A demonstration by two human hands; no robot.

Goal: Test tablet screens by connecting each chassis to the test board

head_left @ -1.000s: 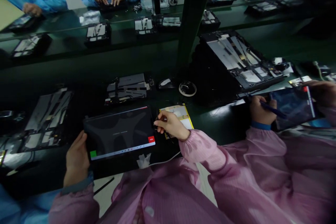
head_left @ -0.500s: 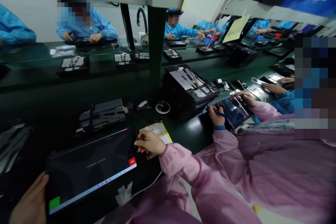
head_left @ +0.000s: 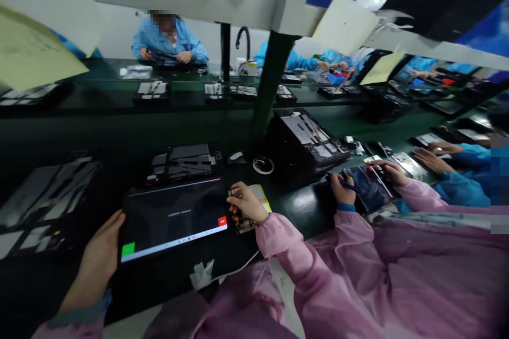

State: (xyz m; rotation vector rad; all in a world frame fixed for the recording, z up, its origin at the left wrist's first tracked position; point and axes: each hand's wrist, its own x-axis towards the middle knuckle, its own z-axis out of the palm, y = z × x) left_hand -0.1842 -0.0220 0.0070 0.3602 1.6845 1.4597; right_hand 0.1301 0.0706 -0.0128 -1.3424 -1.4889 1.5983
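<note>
Head view: at the near edge of the dark green surface (head_left: 306,206), a crumpled whitish scrap (head_left: 202,274) lies by a thin white cable (head_left: 238,267), which disappears behind a pink sleeve. Just beyond is a black rectangular tablet (head_left: 175,217), its long axis running left to right, the right end slightly farther off. Its lit screen faces the wearer, green square at the near left corner, red at the near right; the central writing is unreadable. The left hand (head_left: 95,254) lies with extended fingers against the left short edge, thumb hidden, so its grip cannot be told. The right hand (head_left: 248,204) has thumb and fingers drawn together at the right short edge; anything between them is indistinct. That hand partly covers a yellow-edged pale flat part (head_left: 260,193). Farther back are an opened grey-and-black device (head_left: 183,161), a white ring (head_left: 263,165) and a tall stack of black devices (head_left: 306,137), beside a dark green post (head_left: 272,79) that blocks part of the far row.
</note>
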